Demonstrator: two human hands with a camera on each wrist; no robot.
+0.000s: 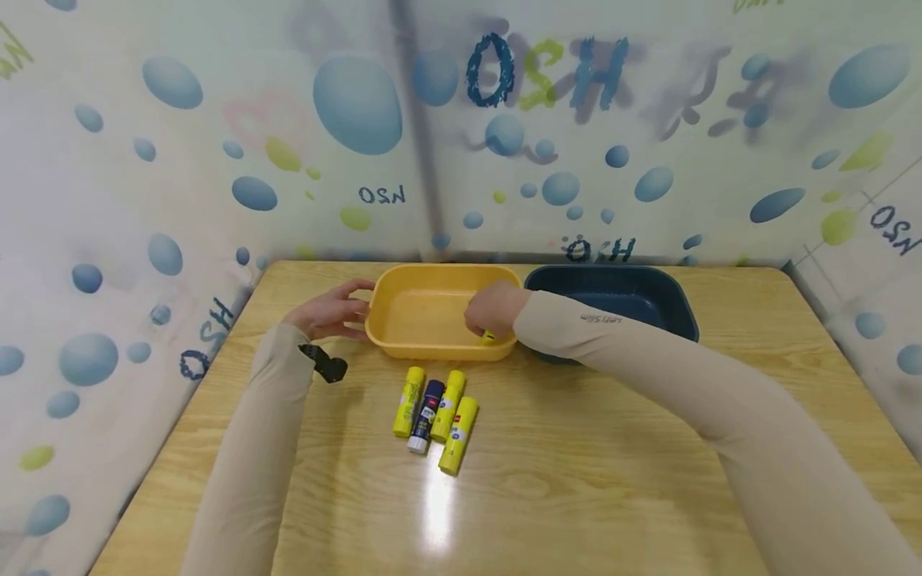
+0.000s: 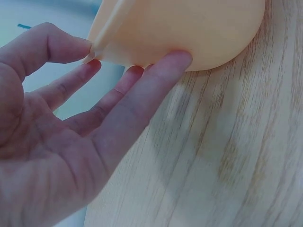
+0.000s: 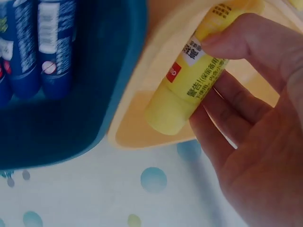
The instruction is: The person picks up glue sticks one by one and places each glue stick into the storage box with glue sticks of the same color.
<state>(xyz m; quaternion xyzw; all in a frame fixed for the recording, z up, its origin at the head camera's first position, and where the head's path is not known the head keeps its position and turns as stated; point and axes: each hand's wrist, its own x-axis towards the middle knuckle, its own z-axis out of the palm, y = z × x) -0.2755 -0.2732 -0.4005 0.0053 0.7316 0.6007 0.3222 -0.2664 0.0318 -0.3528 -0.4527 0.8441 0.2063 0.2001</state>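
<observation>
"Is that yellow glue stick [image 3: 193, 78] looking heavy to you?"

"No, it's looking light and stiff, maybe slick. The right hand [image 3: 265, 132] is gripping it around the barrel, a sensible place, at the right end of the yellow tray [image 1: 421, 314]."

"And the left hand [image 1: 331, 312]?"

"Its loosely extended fingers are touching the tray's outside. The dark blue tray [image 1: 619, 286] is sitting just beside."

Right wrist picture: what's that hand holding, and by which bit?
The right hand holds a yellow glue stick by its printed body, with one smooth end sticking out.
</observation>
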